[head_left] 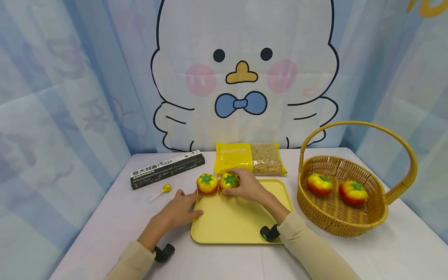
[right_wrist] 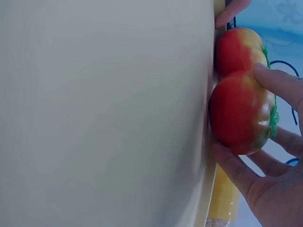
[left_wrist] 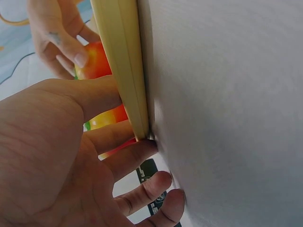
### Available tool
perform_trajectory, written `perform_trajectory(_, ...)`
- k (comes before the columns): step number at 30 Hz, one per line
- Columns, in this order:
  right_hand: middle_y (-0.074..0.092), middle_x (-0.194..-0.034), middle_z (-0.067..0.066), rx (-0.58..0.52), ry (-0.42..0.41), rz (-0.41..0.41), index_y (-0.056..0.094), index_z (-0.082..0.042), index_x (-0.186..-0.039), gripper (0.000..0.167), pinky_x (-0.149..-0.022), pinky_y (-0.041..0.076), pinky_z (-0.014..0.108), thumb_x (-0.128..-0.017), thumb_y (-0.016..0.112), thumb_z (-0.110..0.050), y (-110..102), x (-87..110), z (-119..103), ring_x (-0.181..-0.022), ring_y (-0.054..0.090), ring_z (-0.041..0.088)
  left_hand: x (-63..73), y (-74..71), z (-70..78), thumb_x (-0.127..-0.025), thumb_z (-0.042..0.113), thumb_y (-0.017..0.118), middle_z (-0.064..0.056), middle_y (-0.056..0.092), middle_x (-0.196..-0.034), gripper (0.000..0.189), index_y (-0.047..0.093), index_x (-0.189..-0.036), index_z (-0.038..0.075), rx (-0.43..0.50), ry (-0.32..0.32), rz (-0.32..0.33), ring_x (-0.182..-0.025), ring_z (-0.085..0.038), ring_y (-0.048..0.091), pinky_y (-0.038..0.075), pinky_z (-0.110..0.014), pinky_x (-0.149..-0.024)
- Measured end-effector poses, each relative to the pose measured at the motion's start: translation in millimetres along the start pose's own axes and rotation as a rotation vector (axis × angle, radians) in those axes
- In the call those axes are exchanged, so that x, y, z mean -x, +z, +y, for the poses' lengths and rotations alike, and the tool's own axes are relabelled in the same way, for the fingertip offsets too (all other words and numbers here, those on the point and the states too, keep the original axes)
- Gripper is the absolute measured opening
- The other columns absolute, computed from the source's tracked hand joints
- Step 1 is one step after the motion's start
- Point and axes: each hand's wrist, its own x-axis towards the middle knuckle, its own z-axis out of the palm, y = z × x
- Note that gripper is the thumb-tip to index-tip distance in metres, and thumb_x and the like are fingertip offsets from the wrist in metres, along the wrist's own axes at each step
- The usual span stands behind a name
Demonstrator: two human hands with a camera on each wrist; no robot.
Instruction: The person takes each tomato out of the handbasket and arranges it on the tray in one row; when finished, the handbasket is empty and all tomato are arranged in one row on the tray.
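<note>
My right hand (head_left: pixel 246 186) holds a red-and-yellow tomato (head_left: pixel 229 182) with a green top at the back edge of the yellow tray (head_left: pixel 241 221). In the right wrist view, the thumb and fingers curl round this tomato (right_wrist: pixel 241 113). A second tomato (head_left: pixel 207 184) sits against its left side, in the tray's back left corner. My left hand (head_left: pixel 180 210) rests at the tray's left edge with its fingers spread. The left wrist view has the thumb and fingertips touching the tray rim (left_wrist: pixel 125 71), and the outer fingers on the white table.
A wicker basket (head_left: pixel 336 225) with a tall handle stands right of the tray, two tomatoes (head_left: pixel 353 193) inside. Behind the tray lies a yellow pasta bag (head_left: pixel 250 158). A black-and-white pasta box (head_left: pixel 168 169) and a lollipop (head_left: pixel 166 188) lie at the left.
</note>
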Motion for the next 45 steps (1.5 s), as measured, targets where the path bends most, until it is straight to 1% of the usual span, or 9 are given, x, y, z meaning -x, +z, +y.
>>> perform_trajectory(10,0.060,-0.150,0.019,0.020,0.015,0.009,0.058,-0.005,-0.148,0.071,-0.110,0.051,0.054,-0.090,0.087,-0.032,0,-0.1,-1,-0.136,0.059,0.038,-0.6,0.0,1.2,-0.099,0.037,0.074,-0.009,0.061,-0.155,0.059,0.060,-0.150,0.012,-0.016,0.020,0.009,-0.104,-0.027,0.045,0.041,-0.041,-0.084)
perform_trajectory(19,0.060,-0.150,0.019,0.022,0.018,0.006,0.058,-0.005,-0.148,0.070,-0.112,0.050,0.054,-0.090,0.086,-0.032,0,-1.5,0,-0.137,0.058,0.037,-1.9,1.6,0.6,-0.098,0.037,0.075,-0.009,0.061,-0.155,0.059,0.060,-0.150,0.012,-0.020,0.019,0.013,-0.104,-0.027,0.045,0.041,-0.041,-0.083)
perform_trajectory(26,0.059,-0.151,0.020,0.032,0.020,-0.010,0.055,-0.003,-0.150,0.073,-0.112,0.050,0.054,-0.091,0.086,-0.033,-3,1.2,0,-0.137,0.058,0.037,-1.7,2.9,1.2,-0.098,0.037,0.075,-0.009,0.060,-0.157,0.059,0.060,-0.150,0.013,-0.009,0.015,0.006,-0.106,-0.027,0.045,0.041,-0.042,-0.084)
perform_trajectory(31,0.056,-0.154,0.021,0.025,0.020,-0.020,0.051,-0.003,-0.153,0.077,-0.109,0.052,0.055,-0.092,0.084,-0.035,-11,7.7,0,-0.134,0.060,0.040,-1.9,3.3,1.0,-0.099,0.038,0.074,-0.008,0.060,-0.156,0.059,0.060,-0.150,0.013,-0.012,0.012,0.006,-0.106,-0.027,0.045,0.042,-0.042,-0.085)
perform_trajectory(35,0.053,-0.157,0.022,0.031,-0.011,-0.023,0.049,-0.002,-0.155,0.078,-0.105,0.055,0.054,-0.093,0.082,-0.037,-20,13.7,1,-0.134,0.060,0.043,-1.8,2.7,1.0,-0.098,0.037,0.075,-0.007,0.064,-0.152,0.059,0.060,-0.150,0.013,-0.008,0.006,0.008,-0.107,-0.027,0.045,0.043,-0.042,-0.085)
perform_trajectory(39,0.052,-0.158,0.022,0.036,-0.034,-0.015,0.049,-0.001,-0.154,0.077,-0.101,0.058,0.051,-0.094,0.082,-0.036,-28,19.7,2,-0.135,0.059,0.044,-1.4,2.3,0.9,-0.098,0.037,0.075,-0.007,0.064,-0.151,0.059,0.061,-0.150,0.013,-0.006,0.001,0.007,-0.107,-0.027,0.046,0.045,-0.042,-0.085)
perform_trajectory(45,0.049,-0.160,0.023,0.021,-0.039,-0.010,0.047,-0.002,-0.157,0.076,-0.105,0.055,0.057,-0.096,0.080,-0.034,-41,32.0,2,-0.138,0.056,0.046,-0.4,0.8,0.3,-0.099,0.037,0.074,-0.006,0.065,-0.150,0.057,0.061,-0.149,0.013,-0.014,0.004,0.010,-0.109,-0.028,0.047,0.047,-0.043,-0.087)
